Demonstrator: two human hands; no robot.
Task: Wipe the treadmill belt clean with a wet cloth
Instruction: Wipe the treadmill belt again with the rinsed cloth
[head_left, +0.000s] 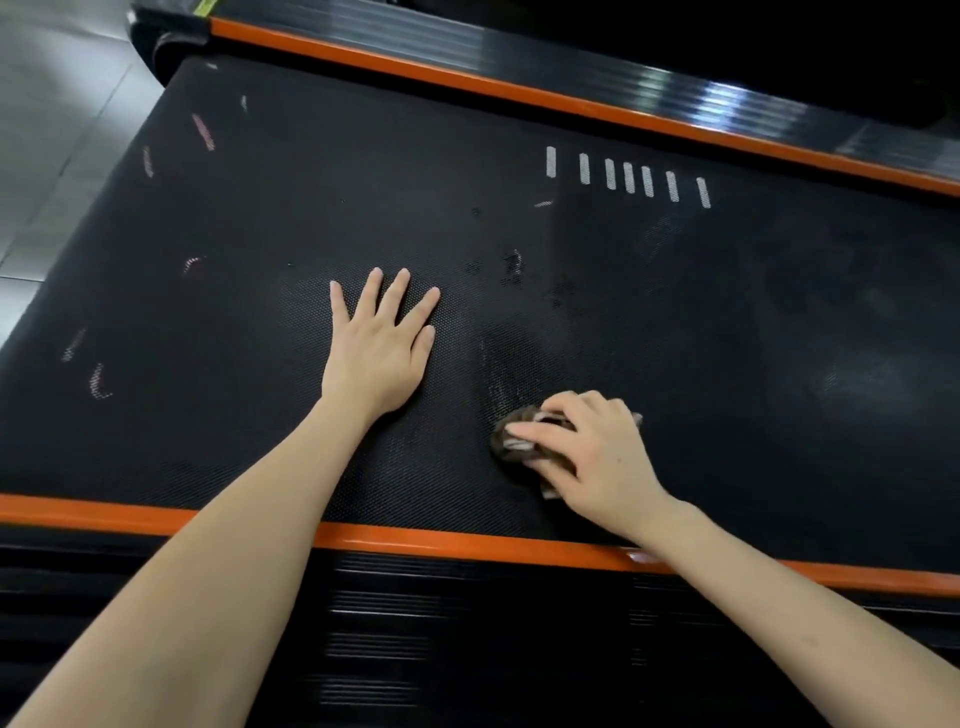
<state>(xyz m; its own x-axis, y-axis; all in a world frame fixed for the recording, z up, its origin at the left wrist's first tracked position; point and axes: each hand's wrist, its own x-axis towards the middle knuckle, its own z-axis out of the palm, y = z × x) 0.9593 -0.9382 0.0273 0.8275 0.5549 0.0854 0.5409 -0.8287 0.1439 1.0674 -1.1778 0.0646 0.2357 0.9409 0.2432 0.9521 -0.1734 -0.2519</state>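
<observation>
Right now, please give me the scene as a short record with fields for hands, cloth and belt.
left hand: flat on the belt, fingers spread, holding nothing
right hand: grips the cloth against the belt
cloth: dark, bunched, near the near orange rail
belt: black, textured; pale smears at left, white bars far right

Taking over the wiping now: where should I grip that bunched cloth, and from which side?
Grip the cloth from above, across its crumpled top, as the right hand does now. It lies wadded on the treadmill belt, so no edge lifts for a side pinch; curled fingers over the bunch hold it and press it down.
</observation>
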